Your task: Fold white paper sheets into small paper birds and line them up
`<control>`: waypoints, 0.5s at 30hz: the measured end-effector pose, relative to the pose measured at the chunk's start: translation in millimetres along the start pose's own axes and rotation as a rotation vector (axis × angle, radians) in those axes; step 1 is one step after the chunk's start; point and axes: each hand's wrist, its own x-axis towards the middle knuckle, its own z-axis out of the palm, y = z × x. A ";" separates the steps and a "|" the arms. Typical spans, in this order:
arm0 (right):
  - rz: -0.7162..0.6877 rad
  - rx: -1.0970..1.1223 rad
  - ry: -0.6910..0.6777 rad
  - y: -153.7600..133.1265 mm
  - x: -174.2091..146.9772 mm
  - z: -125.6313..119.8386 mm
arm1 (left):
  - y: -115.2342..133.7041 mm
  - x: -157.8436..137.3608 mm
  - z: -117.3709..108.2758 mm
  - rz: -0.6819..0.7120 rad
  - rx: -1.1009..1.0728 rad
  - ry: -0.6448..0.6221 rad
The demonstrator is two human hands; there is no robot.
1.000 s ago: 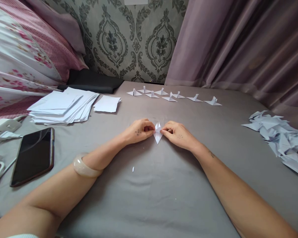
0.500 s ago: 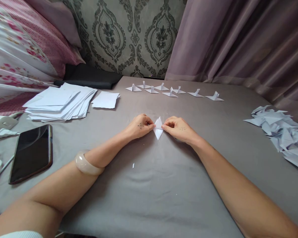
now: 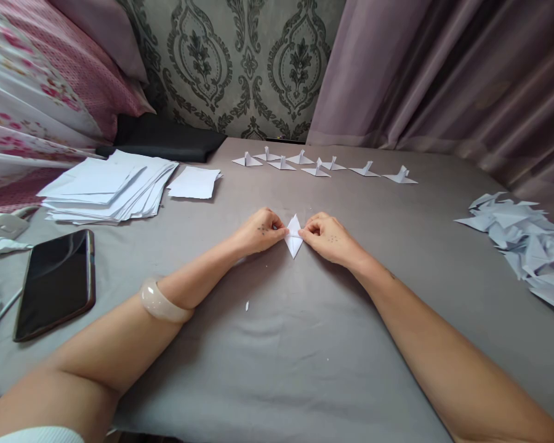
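Observation:
A small diamond of folded white paper (image 3: 294, 240) is held over the middle of the grey cloth (image 3: 277, 369), its points facing away from and toward me. My left hand (image 3: 262, 231) pinches its left corner between thumb and fingers. At the opposite corner, my right hand (image 3: 327, 237) grips it the same way. A crease runs across the paper between the two hands. Beyond them stand several folded paper birds (image 3: 316, 169) in loose rows.
At the left lie a large stack of white paper (image 3: 106, 187), a smaller stack of squares (image 3: 194, 183) and a phone (image 3: 55, 283) beside white cables. A heap of folded paper pieces (image 3: 526, 234) covers the right side. A paper scrap (image 3: 247, 306) lies nearer me.
Both hands keep hold of the folded paper in nearly the same place. The right fingers have shifted slightly left along its edge, and the whole view has tilted a little.

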 end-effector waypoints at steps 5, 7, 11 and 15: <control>0.008 -0.060 0.005 -3.7 -2.0 1.0 | -1.5 0.3 0.6 -0.016 -0.022 -0.003; 0.008 -0.075 0.004 -4.7 -2.2 1.0 | -1.9 0.4 1.0 -0.015 -0.028 -0.002; -0.004 -0.091 0.007 -4.8 -2.2 1.5 | -1.0 0.6 1.0 -0.014 -0.024 -0.003; -0.019 -0.110 0.023 -3.3 -2.3 2.9 | -1.0 -0.2 1.2 -0.022 0.013 0.001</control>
